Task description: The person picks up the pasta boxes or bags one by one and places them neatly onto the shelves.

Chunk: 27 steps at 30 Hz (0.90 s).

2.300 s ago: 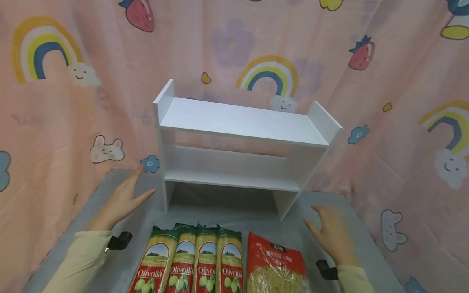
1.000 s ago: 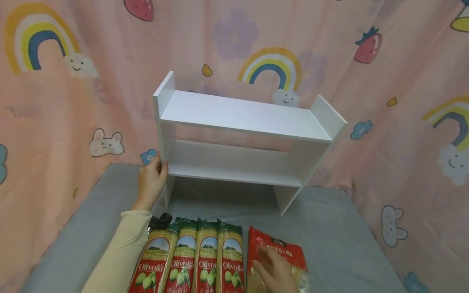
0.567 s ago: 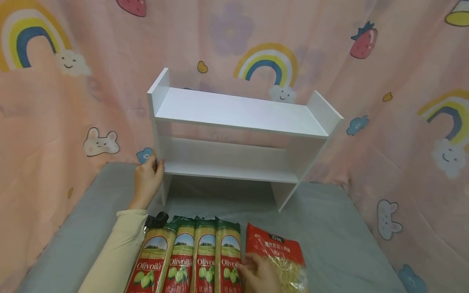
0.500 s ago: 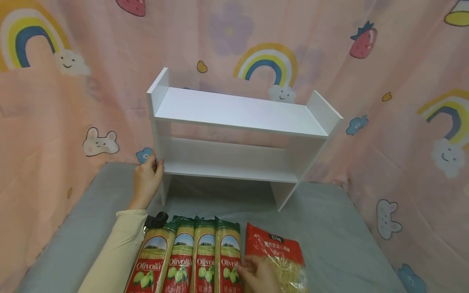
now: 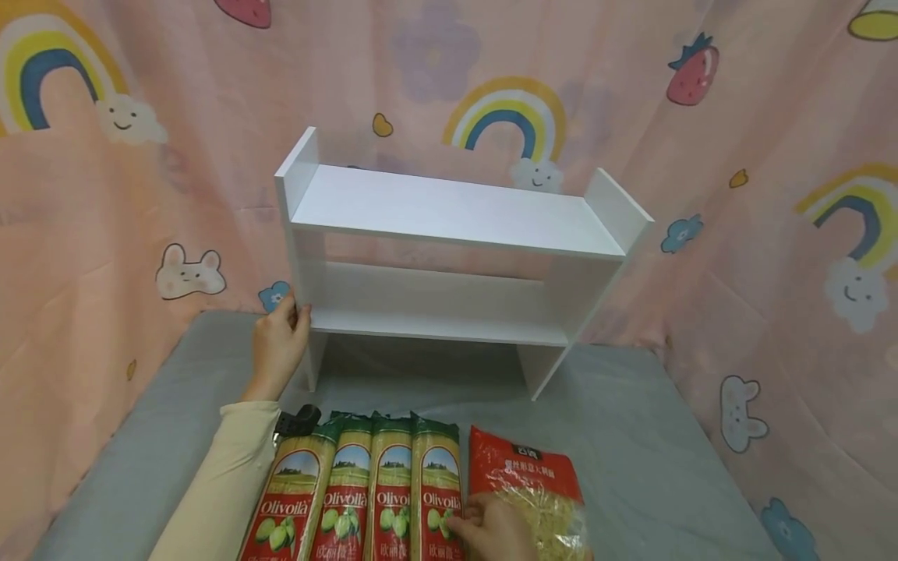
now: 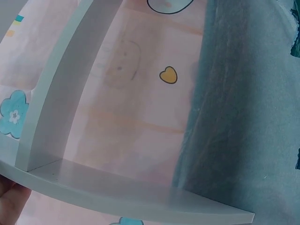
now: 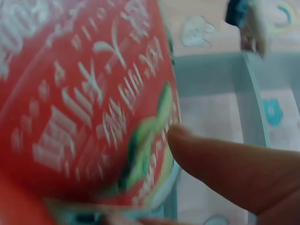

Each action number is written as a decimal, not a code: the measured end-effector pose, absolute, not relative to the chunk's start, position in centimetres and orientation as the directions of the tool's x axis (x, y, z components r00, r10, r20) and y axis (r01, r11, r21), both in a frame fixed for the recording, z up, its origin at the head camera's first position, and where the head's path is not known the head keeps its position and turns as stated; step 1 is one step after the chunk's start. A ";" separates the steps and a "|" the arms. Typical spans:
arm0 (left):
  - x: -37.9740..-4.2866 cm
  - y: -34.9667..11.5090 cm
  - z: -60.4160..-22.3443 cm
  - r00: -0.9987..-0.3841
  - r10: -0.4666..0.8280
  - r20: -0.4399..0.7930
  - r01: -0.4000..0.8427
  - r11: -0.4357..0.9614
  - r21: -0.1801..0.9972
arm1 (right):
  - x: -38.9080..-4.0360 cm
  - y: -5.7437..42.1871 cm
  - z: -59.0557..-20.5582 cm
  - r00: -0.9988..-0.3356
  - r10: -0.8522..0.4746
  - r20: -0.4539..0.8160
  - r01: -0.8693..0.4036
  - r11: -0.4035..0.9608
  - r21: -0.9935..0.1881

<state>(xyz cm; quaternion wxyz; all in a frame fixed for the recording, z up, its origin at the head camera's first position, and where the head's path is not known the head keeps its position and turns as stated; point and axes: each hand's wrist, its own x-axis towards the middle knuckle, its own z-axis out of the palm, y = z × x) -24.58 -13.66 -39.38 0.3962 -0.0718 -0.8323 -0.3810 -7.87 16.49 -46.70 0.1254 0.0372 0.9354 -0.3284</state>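
Spaghetti pack (image 5: 435, 466): right hand (image 5: 500, 530) pinches its edge.

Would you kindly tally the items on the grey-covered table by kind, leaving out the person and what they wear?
Olivoilà spaghetti packs: 4
Red-topped pasta bag: 1
White two-tier shelf unit: 1
Total: 6

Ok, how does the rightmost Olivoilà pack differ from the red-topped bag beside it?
The rightmost Olivoilà pack is narrow; the red-topped bag is wider. The pack has a green top end and printed olives; the bag's upper panel is red. The right hand grips the pack and partly hides the bag. Both show yellowish contents through clear wrapping.
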 end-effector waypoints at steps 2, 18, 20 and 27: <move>-24.6 -13.7 -39.3 -0.673 -0.190 0.715 0.417 0.701 0.579 | -8.0 15.9 -46.8 -0.972 -0.025 -0.233 0.111 0.829 -0.549; -24.2 -14.2 -39.5 -0.691 -0.175 0.702 0.400 0.716 0.573 | -8.5 14.7 -47.4 -0.961 -0.085 -0.263 0.067 0.851 -0.520; -24.2 -14.3 -39.5 -0.689 -0.182 0.702 0.398 0.714 0.576 | -8.5 14.6 -47.5 -0.954 -0.070 -0.292 0.112 0.821 -0.560; -24.1 -14.7 -39.2 -0.685 -0.185 0.704 0.401 0.712 0.577 | -8.5 14.6 -48.0 -0.921 -0.110 -0.374 0.222 0.641 -0.735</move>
